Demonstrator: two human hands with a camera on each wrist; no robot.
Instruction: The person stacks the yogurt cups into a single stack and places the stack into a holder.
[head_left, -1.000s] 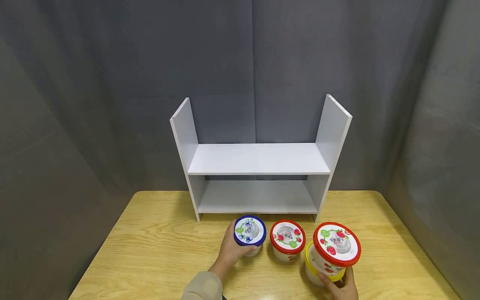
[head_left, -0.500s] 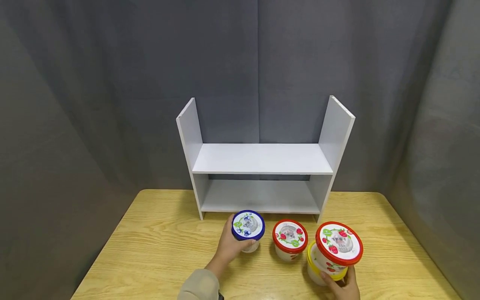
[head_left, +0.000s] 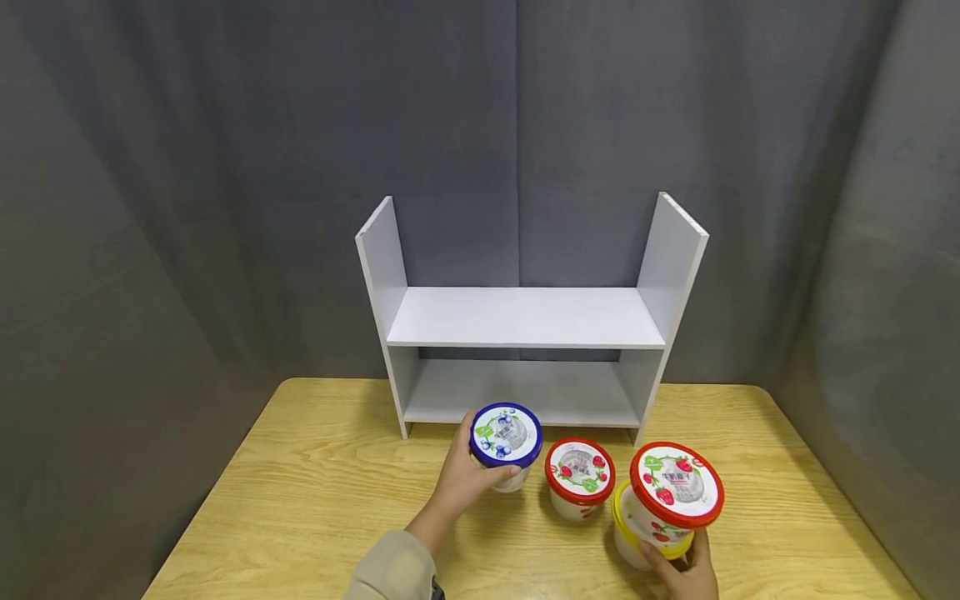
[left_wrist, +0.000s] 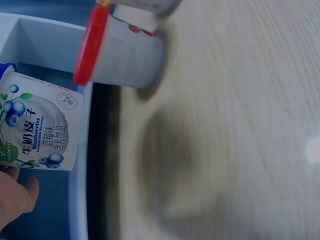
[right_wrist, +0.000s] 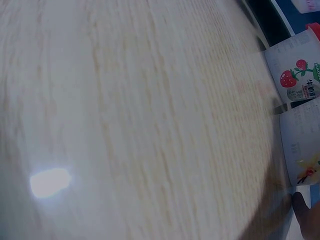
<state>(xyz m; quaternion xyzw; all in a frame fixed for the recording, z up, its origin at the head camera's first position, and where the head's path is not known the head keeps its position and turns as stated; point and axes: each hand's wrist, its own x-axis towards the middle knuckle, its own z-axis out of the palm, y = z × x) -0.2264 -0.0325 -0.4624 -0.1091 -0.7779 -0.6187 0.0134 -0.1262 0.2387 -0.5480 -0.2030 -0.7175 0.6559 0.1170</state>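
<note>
The left hand (head_left: 459,477) pinches the blue tub (head_left: 506,435), raised off the counter (head_left: 300,483). The lone red tub (head_left: 580,479) stands at its 4 o'clock; farther that way, the right hand (head_left: 684,577) grips the yellow tub (head_left: 627,546), the stacked red tub (head_left: 677,485) on top. The shelf (head_left: 525,317) is at 12.

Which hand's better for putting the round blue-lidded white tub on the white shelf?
Left hand, probably: it holds the blue-lidded tub near the shelf; the right hand grips the round yellow-lidded tub.
</note>
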